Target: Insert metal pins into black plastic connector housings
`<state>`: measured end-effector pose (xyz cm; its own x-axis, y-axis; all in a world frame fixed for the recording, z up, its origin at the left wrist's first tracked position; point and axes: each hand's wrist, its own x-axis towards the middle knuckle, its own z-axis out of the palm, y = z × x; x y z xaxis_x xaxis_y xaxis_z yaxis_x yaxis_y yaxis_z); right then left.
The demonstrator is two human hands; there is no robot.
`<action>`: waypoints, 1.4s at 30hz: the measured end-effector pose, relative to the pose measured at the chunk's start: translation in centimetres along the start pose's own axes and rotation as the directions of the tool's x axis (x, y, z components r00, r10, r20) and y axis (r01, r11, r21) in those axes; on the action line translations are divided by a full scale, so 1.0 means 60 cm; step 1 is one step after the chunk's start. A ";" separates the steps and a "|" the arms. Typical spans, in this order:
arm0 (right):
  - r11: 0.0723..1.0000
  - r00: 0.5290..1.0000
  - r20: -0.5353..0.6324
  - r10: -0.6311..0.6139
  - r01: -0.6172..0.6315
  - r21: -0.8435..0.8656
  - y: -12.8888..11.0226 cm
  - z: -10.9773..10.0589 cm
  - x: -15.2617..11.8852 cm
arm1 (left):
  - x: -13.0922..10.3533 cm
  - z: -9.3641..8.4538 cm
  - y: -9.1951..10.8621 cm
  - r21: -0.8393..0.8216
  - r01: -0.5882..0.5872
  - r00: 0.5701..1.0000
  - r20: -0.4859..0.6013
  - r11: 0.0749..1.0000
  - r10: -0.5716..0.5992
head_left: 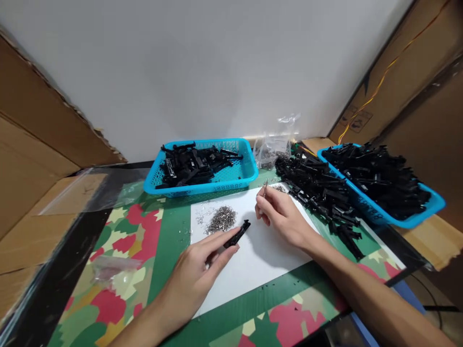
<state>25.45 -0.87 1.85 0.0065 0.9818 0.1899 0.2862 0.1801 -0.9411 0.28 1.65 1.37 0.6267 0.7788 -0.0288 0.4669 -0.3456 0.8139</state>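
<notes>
My left hand (204, 260) grips a narrow black plastic part (241, 233) between thumb and fingers, tilted up to the right above a white sheet (253, 260). To its right, my right hand (277, 209) is closed in a pinch on a small thin metal piece (265, 189), too small to name surely. Just beyond my left hand, a heap of small shiny metal pieces (221, 220) lies on the sheet, with several strewn around it. A second little pile of metal pieces (279, 188) is partly hidden behind my right hand.
A blue basket (202, 191) with black parts stands at the back. On the right, loose black parts (318, 185) lie beside another full blue basket (379, 212). A clear plastic bag (273, 147) sits between them. Cardboard walls (43, 106) flank the table.
</notes>
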 end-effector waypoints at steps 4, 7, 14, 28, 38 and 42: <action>0.995 0.989 0.150 -0.013 -0.002 0.101 -0.002 -0.005 0.004 | -0.006 -0.005 -0.002 -0.027 -0.011 0.999 -0.042 1.000 0.010; 0.996 0.964 0.265 0.004 -0.028 0.085 -0.008 0.002 0.007 | -0.011 -0.006 -0.007 -0.017 -0.015 0.999 -0.051 1.000 0.014; 0.997 0.989 0.145 0.011 0.000 -0.072 -0.012 -0.027 0.011 | -0.021 0.001 -0.008 -0.009 -0.053 0.996 -0.076 0.999 0.052; 0.840 0.972 0.217 0.084 0.048 -0.540 -0.026 -0.013 0.000 | -0.024 0.018 -0.007 0.000 -0.078 0.989 -0.126 0.997 0.077; 0.790 0.926 0.353 0.132 0.117 -0.602 -0.027 0.030 0.017 | -0.031 0.022 -0.007 0.036 -0.101 0.990 -0.093 0.994 0.104; 0.689 0.906 0.423 -0.016 0.317 -0.652 -0.016 0.023 0.002 | -0.031 0.025 -0.007 0.054 -0.119 0.986 -0.113 0.991 0.124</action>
<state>23.85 -0.82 2.42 -0.4042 0.9121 0.0685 0.8237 0.3955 -0.4063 -0.17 -0.45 0.22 0.6055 0.7838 0.1382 0.4222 -0.4635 0.7791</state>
